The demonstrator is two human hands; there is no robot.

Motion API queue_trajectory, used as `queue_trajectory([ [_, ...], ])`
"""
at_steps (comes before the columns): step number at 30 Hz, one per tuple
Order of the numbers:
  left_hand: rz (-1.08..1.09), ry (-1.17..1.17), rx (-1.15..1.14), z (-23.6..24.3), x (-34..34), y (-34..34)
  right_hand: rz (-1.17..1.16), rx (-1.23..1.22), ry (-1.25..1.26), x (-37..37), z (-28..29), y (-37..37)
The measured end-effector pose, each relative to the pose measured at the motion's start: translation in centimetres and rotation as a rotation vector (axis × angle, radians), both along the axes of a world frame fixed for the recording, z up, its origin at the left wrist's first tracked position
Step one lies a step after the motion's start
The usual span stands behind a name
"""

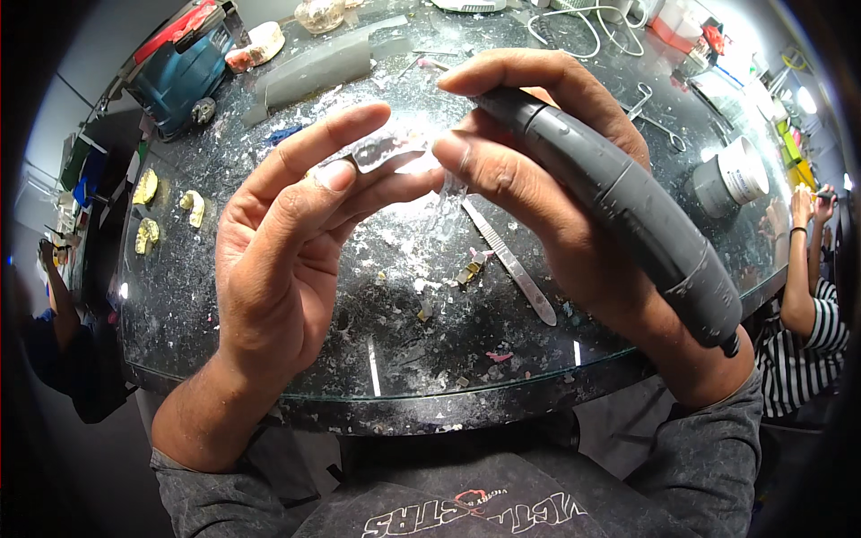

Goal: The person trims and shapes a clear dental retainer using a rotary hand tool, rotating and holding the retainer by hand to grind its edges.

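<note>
My left hand (278, 224) pinches a clear, shiny dental tray (384, 154) between thumb and fingers, over the middle of the bench. A dark grey rotary handpiece (641, 215) lies across my right hand (547, 188), whose fingers wrap its front end. Its cable end points down to the right, past my wrist. The thumb and forefinger of the right hand sit close to the tray's right end. Glare there and the fingers hide the handpiece's tip, so I cannot tell whether it touches the tray.
A dusty dark bench (386, 296) carries scraps. A flat metal instrument (511, 264) lies below my hands, and scissor-handled forceps (657, 121) and a tub (743, 172) stand right. Yellowish dental casts (146, 186) and a blue machine (179, 76) are left. People work at both sides.
</note>
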State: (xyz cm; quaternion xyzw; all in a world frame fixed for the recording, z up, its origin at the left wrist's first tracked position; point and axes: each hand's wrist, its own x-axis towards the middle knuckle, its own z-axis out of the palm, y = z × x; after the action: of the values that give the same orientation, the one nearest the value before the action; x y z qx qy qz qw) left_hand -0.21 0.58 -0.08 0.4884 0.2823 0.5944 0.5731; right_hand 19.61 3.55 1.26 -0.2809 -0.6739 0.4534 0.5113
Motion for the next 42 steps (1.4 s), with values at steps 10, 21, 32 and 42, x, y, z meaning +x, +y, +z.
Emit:
queue_trajectory([
  [10, 0.07, 0.112, 0.035, -0.8, 0.8, -0.7, 0.043, -0.006, 0.022, -0.7, -0.7, -0.8],
  [21, 0.106, 0.03, 0.093, -0.9, 0.7, -0.8, 0.05, 0.557, -0.031, -0.8, -1.0, -0.5],
  [32, 0.153, 0.01, 0.117, -1.6, 0.7, -0.5, -0.006, 0.634, 0.092, -2.6, -2.5, -0.2],
  [42, 0.157, 0.024, 0.151, -1.3, 0.9, -0.7, 0.019, 0.686, 0.013, -2.6, -2.9, 0.0],
])
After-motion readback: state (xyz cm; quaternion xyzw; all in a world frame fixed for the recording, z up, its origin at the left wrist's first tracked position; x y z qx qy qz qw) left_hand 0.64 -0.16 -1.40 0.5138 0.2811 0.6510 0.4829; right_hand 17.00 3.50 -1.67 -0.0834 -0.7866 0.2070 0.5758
